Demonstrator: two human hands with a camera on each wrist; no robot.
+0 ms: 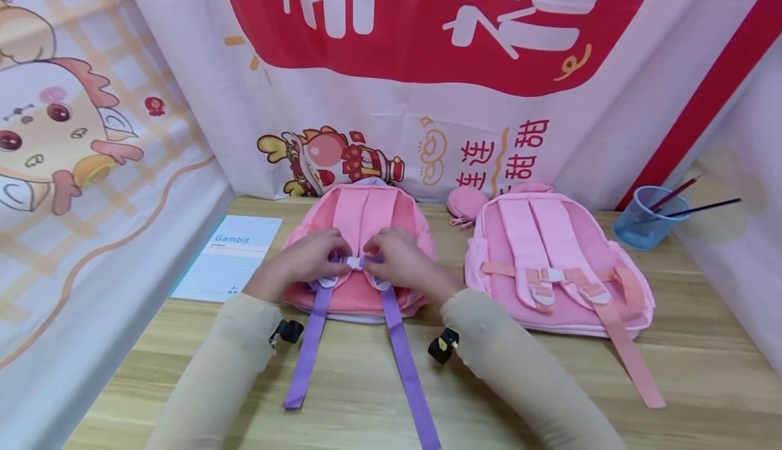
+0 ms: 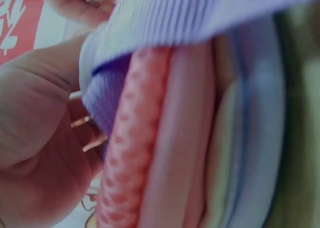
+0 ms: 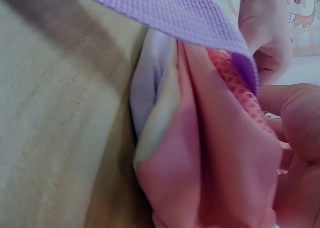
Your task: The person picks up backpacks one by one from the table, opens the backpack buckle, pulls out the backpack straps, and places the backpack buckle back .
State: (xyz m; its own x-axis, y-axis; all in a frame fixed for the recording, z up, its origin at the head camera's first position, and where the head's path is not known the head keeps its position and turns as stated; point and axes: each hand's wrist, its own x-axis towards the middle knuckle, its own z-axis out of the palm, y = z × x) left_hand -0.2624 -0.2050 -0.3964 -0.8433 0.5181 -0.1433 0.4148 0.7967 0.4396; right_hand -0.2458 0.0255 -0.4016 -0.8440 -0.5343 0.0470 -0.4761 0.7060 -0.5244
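Note:
A pink backpack (image 1: 411, 214) lies with its shoulder straps up on the table. Across those straps runs a short purple chest strap with a white buckle (image 1: 352, 263) at its middle. My left hand (image 1: 313, 257) pinches the purple webbing just left of the buckle, while my right hand (image 1: 404, 260) grips it on the right side. Two long purple strap tails (image 1: 314, 348) trail from the bag toward me. Close up in the left wrist view, purple webbing (image 2: 170, 17) crosses the bag's coral mesh edge (image 2: 132, 148). The right wrist view shows the bag's pink side (image 3: 230, 138) beside my fingers.
To the right lies a second pink backpack (image 1: 588, 239) with orange straps and a white buckle. Near its top is a small round pink pouch (image 1: 467, 203). A blue cup (image 1: 646, 229) with pencils stands at the back right. A Gambit notebook (image 1: 229, 260) is at left.

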